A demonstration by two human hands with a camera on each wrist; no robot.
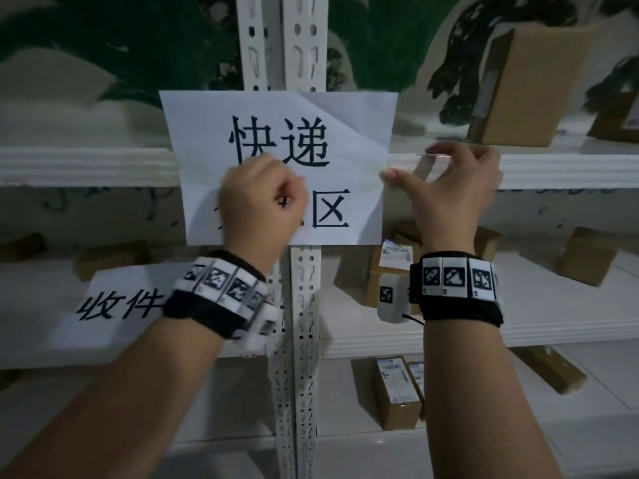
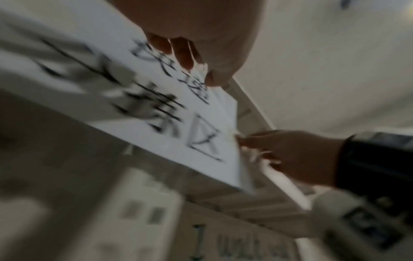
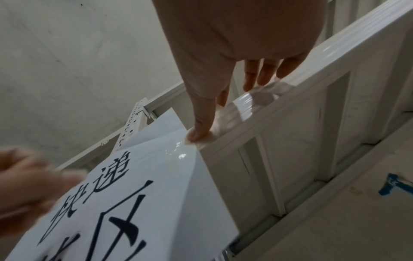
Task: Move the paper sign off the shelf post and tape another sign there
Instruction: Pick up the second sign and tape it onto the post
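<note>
New sign [image 1: 276, 160] sits across the shelf post [image 1: 304, 305], roughly centred. Left hand [image 1: 264, 205], grip curled, knuckles on the sheet pinning it to the post. Right hand [image 1: 446, 188] pinches a clear tape strip [image 3: 236, 113] at the sign's right edge, thumb pressing one end onto the paper corner, the rest stretched along the shelf beam [image 1: 570, 167]. Other sign [image 1: 117, 305] lies on the shelf left of the post, so removal looks done. Left: press this strip flat, probably tape other edges

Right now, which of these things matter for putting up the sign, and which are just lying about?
In use: white paper sign with black characters; clear tape strip; white perforated shelf post; left hand; right hand.

Lying about: brown cardboard boxes; second white paper sign on shelf.
</note>
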